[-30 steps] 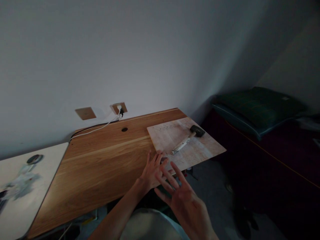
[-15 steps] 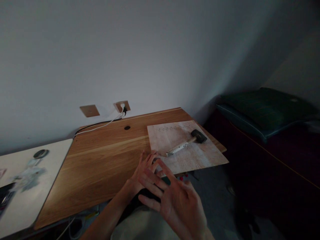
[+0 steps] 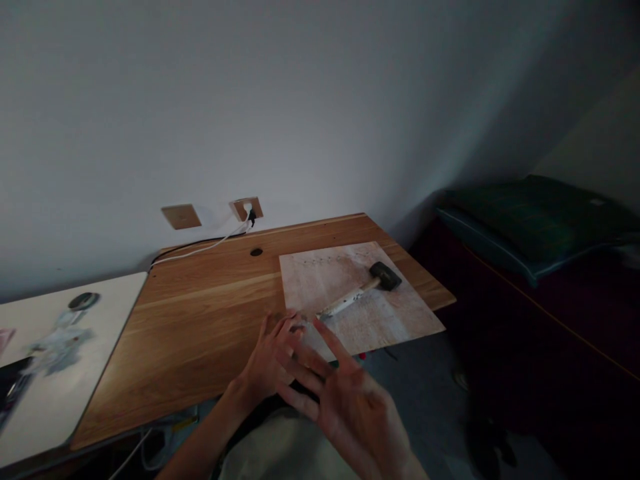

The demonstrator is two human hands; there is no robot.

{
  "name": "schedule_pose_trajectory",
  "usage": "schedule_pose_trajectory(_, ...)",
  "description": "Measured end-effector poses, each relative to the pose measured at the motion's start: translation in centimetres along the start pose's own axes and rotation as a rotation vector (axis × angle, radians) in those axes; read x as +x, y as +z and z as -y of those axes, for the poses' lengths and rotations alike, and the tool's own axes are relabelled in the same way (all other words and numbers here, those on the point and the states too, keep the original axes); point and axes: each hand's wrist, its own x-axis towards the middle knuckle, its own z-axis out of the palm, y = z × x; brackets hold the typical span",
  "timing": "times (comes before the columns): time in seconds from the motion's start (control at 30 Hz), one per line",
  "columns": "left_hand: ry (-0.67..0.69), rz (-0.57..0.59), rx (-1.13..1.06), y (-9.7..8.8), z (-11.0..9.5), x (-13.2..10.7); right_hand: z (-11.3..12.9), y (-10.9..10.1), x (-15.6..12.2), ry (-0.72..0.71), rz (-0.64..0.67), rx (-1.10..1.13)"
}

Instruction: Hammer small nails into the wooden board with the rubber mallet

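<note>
My left hand (image 3: 270, 357) rests with fingers spread on the near edge of a wooden desk (image 3: 200, 313), its fingertips touching the near left corner of a pale board (image 3: 360, 307). A mallet (image 3: 357, 291) with a black head and a light handle lies across that board. My right hand (image 3: 345, 400) hovers open in front of the desk edge, fingers apart, holding nothing and partly covering my left hand.
A white cable (image 3: 210, 245) runs from a wall socket (image 3: 246, 208) onto the desk. A white table (image 3: 45, 360) with blurred items stands at the left. At the right sits a dark cushion (image 3: 530, 220) on dark furniture. Grey floor lies below.
The board with the mallet has shifted left along the desk under my left hand. Both hands have drifted left and nearer to me. The view has panned slightly.
</note>
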Motion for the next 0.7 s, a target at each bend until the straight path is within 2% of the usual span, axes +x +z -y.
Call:
schedule_pose_trajectory(0.17, 0.031, -0.002, 0.036, -1.3, 0.7, -2.4, -0.4, -0.3, 0.1, -0.009, -0.064, -0.062)
schedule_pose_trajectory(0.37, 0.001, 0.018, 0.069, -1.8, 1.6, -5.5, -0.6, -0.2, 0.0, 0.065, 0.018, -0.027)
schedule_pose_trajectory(0.5, 0.000, 0.035, 0.068, -2.4, 1.8, -7.1, -0.8, -0.4, 0.2, 0.058, -0.022, -0.071)
schedule_pose_trajectory(0.7, 0.000, -0.031, 0.114, -2.9, 2.1, -9.0, -0.7, -0.1, 0.5, 0.100, 0.035, -0.055)
